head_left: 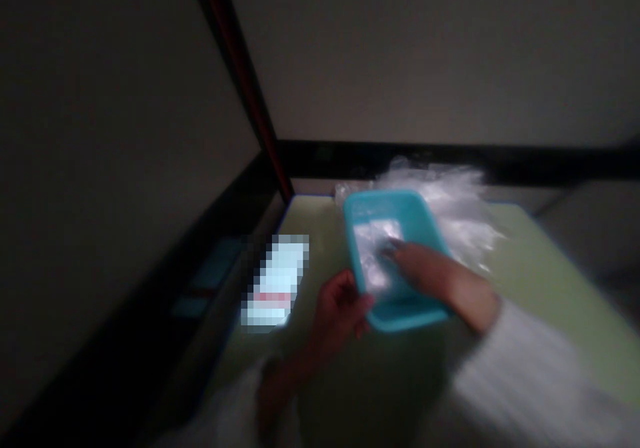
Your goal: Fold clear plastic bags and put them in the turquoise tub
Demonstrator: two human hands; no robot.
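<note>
A turquoise plastic basket [400, 321] is tilted toward me above the table. My left hand [340, 305] grips its near left rim, with the thumb over the edge and the fingers beneath. Inside lie shiny clear plastic bags [375, 271], flat and partly overlapping; what they contain is too blurred to make out. My right hand [420, 268] reaches over the right rim into the basket. Its fingertips are at the bags, but they are dark and smeared, so whether they pinch one is unclear.
Behind the basket, a heap of crumpled clear plastic bags [450, 201] spreads over the far part of the green table [540, 288]. A bright, pixelated phone-like screen [277, 281] stands at the left edge. Walls [425, 55] close off the back and left; lighting is dim.
</note>
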